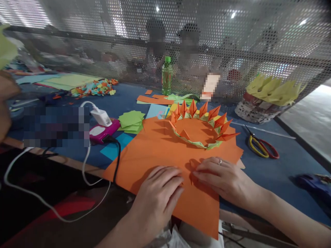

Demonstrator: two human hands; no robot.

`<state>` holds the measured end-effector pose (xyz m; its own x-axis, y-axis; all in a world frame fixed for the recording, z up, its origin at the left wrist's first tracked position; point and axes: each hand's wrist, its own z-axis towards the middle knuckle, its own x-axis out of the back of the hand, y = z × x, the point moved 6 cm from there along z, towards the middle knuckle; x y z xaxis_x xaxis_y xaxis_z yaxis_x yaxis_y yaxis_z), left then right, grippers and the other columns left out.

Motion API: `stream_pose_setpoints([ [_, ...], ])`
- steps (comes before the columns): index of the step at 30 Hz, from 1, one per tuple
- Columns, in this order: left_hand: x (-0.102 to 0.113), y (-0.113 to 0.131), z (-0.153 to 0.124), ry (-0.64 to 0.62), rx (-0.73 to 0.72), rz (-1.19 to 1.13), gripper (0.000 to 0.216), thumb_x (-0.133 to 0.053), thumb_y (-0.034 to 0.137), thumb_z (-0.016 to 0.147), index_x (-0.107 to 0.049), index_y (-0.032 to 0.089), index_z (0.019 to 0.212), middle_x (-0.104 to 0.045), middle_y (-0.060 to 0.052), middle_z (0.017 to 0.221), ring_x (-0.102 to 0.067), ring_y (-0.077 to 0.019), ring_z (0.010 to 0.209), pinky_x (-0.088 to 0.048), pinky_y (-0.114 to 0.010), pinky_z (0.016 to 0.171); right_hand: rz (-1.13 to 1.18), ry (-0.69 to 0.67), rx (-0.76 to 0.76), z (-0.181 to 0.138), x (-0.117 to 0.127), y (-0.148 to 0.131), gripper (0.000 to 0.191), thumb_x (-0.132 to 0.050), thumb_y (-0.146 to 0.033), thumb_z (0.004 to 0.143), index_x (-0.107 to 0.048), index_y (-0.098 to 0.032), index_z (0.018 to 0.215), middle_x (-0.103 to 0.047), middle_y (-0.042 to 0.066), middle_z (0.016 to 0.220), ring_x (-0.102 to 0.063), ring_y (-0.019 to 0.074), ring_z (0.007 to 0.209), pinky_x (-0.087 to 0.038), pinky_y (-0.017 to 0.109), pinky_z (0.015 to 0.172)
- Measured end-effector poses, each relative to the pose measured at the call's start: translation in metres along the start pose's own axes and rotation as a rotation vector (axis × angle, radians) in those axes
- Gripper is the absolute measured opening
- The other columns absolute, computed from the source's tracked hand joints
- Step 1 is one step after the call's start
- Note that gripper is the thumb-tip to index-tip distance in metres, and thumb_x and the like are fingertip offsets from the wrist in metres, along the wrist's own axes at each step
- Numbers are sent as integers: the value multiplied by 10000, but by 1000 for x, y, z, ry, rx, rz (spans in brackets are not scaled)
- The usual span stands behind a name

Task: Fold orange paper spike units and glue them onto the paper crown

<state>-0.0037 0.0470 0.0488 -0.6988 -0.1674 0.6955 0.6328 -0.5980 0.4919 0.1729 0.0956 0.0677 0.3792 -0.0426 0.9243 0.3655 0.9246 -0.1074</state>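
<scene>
A large orange paper sheet [144, 148] lies on the table with one corner past the front edge. My right hand [224, 177], a ring on one finger, is closed on a small folded orange paper piece [192, 168] over the sheet. Just left of it, my left hand [160, 189] has its fingers curled together; what sits under the fingertips is mostly hidden, perhaps a bit of orange paper. Behind both hands stands a ring of folded paper [204, 109], with orange points along its far and right sides and a pale green band at the front.
Scissors [262, 146] lie to the right, below a newspaper-wrapped basket [254, 110] with yellow points. Green paper squares [130, 120], a pink power strip [97, 135] with cables and a green bottle [167, 77] stand left and behind. A mesh screen borders the back.
</scene>
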Motion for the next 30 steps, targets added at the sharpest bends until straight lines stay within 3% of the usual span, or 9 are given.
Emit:
stream_pose_setpoints([
  [5,1,-1,1,-16,8,3,210,-569,114,963,-667,174,1139,-704,-63,1148,-639,-211,1035,-488,-388,968,-93,-23,98,2,0,-1,285,-411,-134,1043,-685,-135,1119,-720,107,1050,-663,200,956,-551,340,810],
  [12,-1,-4,4,-4,3,10,246,-577,109,956,-647,172,1184,-703,-71,1160,-639,-224,1050,-490,-386,955,-213,33,191,5,1,-7,203,-488,-104,1006,-688,-104,1044,-743,110,987,-685,208,905,-564,344,791],
  [26,-1,-12,15,33,58,24,229,-516,67,960,-664,188,1085,-706,-42,1011,-638,-190,886,-487,-335,820,-17,83,-31,4,1,0,160,-541,-90,956,-684,-142,1007,-719,77,926,-667,185,868,-565,307,774],
  [30,1,-13,16,43,62,-8,215,-511,63,959,-685,184,999,-695,-37,964,-628,-176,850,-486,-312,781,40,86,-111,6,0,1,125,-648,-230,935,-691,-135,1003,-700,83,884,-660,211,856,-554,325,732],
])
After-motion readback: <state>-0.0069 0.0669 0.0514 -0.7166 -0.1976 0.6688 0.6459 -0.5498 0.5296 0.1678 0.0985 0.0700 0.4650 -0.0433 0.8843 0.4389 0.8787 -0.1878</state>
